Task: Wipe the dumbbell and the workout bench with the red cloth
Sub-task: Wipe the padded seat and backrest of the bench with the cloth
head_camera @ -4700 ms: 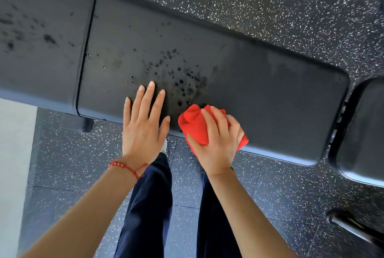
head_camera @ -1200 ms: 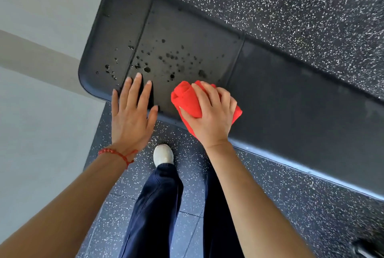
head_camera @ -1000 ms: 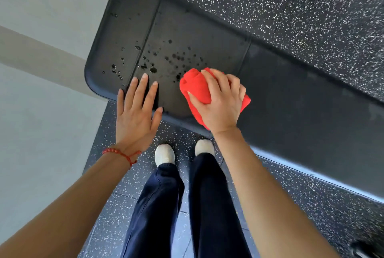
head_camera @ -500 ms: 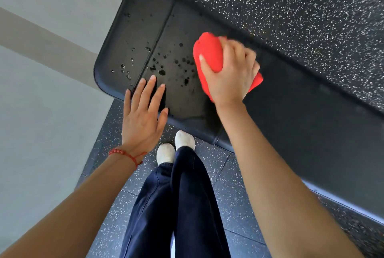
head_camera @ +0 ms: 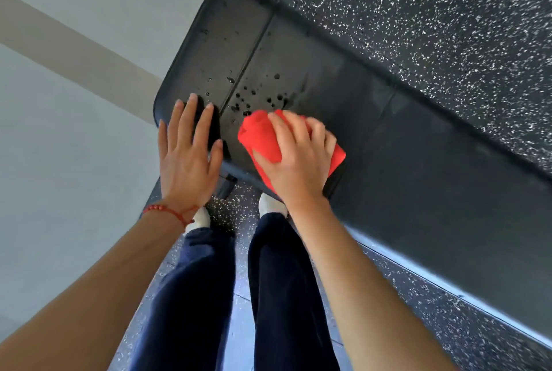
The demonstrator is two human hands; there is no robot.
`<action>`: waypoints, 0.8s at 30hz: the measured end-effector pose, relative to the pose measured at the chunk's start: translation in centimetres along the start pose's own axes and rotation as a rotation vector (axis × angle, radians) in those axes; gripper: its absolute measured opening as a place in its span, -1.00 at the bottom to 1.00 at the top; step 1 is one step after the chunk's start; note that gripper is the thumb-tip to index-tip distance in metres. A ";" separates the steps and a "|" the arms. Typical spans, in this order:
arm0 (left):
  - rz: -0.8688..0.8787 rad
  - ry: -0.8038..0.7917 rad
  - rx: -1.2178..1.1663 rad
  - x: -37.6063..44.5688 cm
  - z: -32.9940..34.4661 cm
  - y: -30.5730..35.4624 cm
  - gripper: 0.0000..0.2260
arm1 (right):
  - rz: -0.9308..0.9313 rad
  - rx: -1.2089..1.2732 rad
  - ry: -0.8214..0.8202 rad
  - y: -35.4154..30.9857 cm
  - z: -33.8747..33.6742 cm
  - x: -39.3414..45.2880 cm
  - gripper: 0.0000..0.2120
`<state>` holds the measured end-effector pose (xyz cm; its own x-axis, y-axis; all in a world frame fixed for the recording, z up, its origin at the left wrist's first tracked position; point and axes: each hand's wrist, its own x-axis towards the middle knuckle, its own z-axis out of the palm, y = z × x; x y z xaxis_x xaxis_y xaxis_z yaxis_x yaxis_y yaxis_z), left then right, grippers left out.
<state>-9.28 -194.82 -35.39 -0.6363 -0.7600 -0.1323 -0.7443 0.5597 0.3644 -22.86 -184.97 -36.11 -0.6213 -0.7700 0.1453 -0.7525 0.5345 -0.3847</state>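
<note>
The black padded workout bench (head_camera: 403, 137) runs from upper left to lower right across the view. Dark wet droplets (head_camera: 257, 92) speckle its left end near a seam. My right hand (head_camera: 298, 158) presses the bunched red cloth (head_camera: 263, 137) onto the pad at the near edge, just below the droplets. My left hand (head_camera: 188, 155) lies flat with fingers spread on the bench's left end, beside the cloth. No dumbbell is in view.
Black speckled rubber flooring (head_camera: 448, 27) lies beyond the bench. A pale grey floor or wall (head_camera: 74, 131) fills the left side. My legs in dark trousers (head_camera: 283, 296) and white shoes stand right against the bench's near edge.
My right hand has pulled the red cloth back from the far side of the pad to the near edge, leaving that strip drier. My left hand stays flat on the bench end.
</note>
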 end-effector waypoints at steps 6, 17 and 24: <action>0.036 -0.039 0.015 2.0 -0.4 -1.3 -0.53 | 0.169 -0.029 0.093 0.6 1.2 10.5 -0.58; 0.242 -0.119 -0.019 2.9 -1.7 -4.0 -0.57 | 0.242 -0.041 0.090 -3.7 2.4 4.7 -0.59; 0.322 -0.150 -0.034 4.6 -3.1 -8.3 -0.55 | 0.220 -0.086 0.108 -9.0 3.8 -2.3 -0.60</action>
<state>-5.46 -203.99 -36.15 -0.8616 -0.4883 -0.1387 -0.4954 0.7493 0.4394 -13.81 -189.34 -36.46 -0.7881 -0.5930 0.1651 -0.6099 0.7162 -0.3392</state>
